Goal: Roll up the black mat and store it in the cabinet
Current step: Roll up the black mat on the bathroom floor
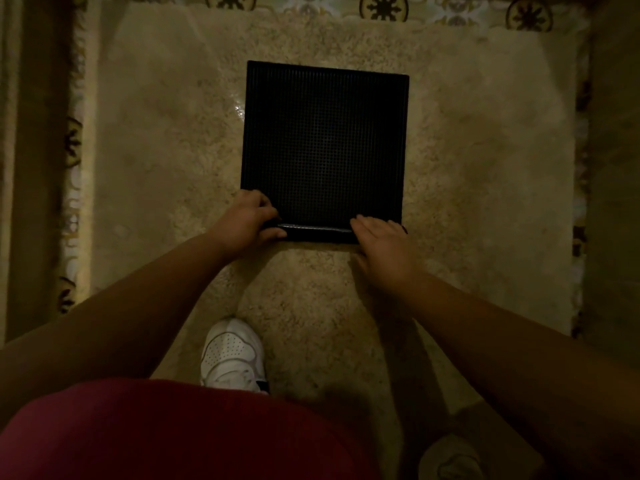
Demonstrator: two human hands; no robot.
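- Two hands on the near edge of mat [323, 140]; left hand [247, 218] at the near-left corner, right hand [384, 237] at the near-right corner.
- Left hand: fingers curled over the top of the edge, thumb low against the near face, clamped on the first turn of the roll.
- Right hand: fingers together and laid over the edge, slightly curved; thumb hidden, so full grip cannot be told.
- Mat lies flat on rug [485, 168], roughly centred, near edge turned up into a narrow roll between the hands; remainder of the sheet unrolled.
- Judged flexible: edge bends into a tight curl without creasing, so likely rubber or similar soft sheet.
- Judged light to moderate in weight; thin profile, no sag visible where lifted.
- Judged grippy rather than slippery, owing to the textured face; glossy line along the roll suggests a smoother underside.
- Not judged fragile; likely springy, apt to unroll if released.
- Best hold: both ends of the rolled edge, as now, with even pressure so the roll stays straight; once rolled, one hand around the middle should suffice for carrying.
- Appearance: black, near square, fine grid of small cells or studs across the top, plain raised border around the perimeter, corners crisp.
- Faint sheen at the centre of the face; lighting dim, finer detail cannot be told.
- Shoe [235, 355] on the rug, near side, well apart from the mat.
- Cabinet not in view.
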